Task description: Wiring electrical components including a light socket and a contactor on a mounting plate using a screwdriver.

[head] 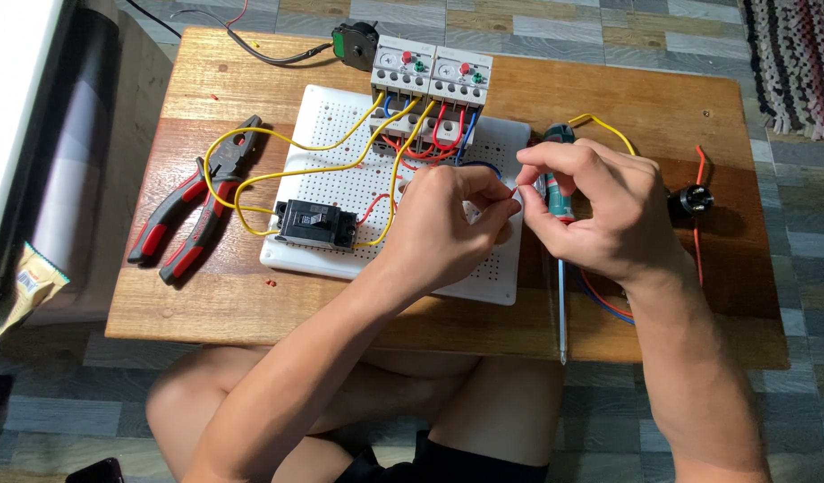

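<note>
My left hand (452,224) hovers over the right part of a white perforated board (340,183), its fingers pinched on a thin red wire (512,192). My right hand (600,210) meets it from the right, fingertips on the same wire end. A green-handled screwdriver (560,268) lies under my right hand, shaft pointing toward me. On the board sit a black circuit breaker (316,224) and two white relay units (432,76), joined by yellow, red and blue wires.
Red-and-black pliers (193,215) lie on the low wooden table (251,304) left of the board. A small black plug part (696,199) with a red wire rests at the right. A green-and-black round part (353,45) sits at the back. My knees are under the front edge.
</note>
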